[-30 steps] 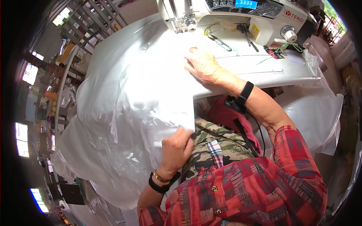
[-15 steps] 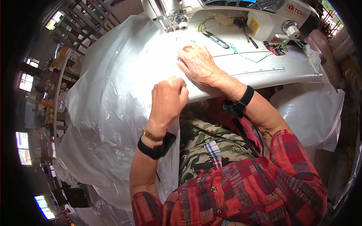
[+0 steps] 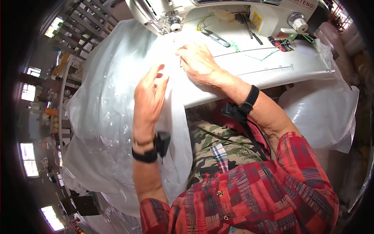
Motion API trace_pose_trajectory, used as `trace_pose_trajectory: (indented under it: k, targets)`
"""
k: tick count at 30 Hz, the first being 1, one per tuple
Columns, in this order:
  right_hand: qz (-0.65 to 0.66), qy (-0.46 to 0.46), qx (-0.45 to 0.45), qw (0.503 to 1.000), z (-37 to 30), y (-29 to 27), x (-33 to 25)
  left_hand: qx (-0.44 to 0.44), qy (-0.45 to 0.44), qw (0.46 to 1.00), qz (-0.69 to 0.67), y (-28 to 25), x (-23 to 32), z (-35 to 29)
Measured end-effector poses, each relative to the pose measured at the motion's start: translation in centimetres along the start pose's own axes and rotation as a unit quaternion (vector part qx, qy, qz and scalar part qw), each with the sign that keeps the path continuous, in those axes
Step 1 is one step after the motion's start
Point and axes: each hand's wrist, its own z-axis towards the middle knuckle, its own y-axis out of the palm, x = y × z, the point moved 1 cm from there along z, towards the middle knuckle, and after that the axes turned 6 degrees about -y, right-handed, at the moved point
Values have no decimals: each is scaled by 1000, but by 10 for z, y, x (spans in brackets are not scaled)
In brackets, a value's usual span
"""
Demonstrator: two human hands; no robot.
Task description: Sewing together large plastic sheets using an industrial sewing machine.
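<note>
A large, translucent white plastic sheet [image 3: 105,93] spreads over the left of the sewing machine bed and hangs down beside my lap. My left hand [image 3: 150,95] is over the sheet, fingers parted and thumb apart from them, with nothing visible between. Further right, my right hand [image 3: 198,64] has its fingers curled and pinched at the sheet's edge, close in front of the needle area. Strong glare from the lamp washes out the sheet around its fingertips. Above both hands stands the head of the sewing machine [image 3: 175,25].
On the machine bed lie a small cutter [image 3: 216,38], dark-handled scissors [image 3: 251,29], a green cord [image 3: 261,58] and a plaid scrap [image 3: 281,43]. A ruler scale [image 3: 278,70] runs along the bed. Another plastic bundle [image 3: 319,113] bulges at the right. Slatted racks [image 3: 83,27] stand far left.
My left hand has gone from a closed fist to parted fingers and moved left. The right hand stays near the needle. The machine sits slightly further left and higher in view.
</note>
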Motion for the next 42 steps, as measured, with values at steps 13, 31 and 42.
trace_pose_trajectory:
  k: [13, 31, 42]
  targets:
    - [242, -118, -249, 930, -69, -47, -122, 112, -65, 945, 301, -70, -119, -63]
    - [326, 158, -350, 864, -180, -103, -97, 171, 63, 959, 219, -49, -3, -75]
    - [366, -76, -346, 861, -152, -135, -139, 105, 40, 970, 217, -5, 13, -158]
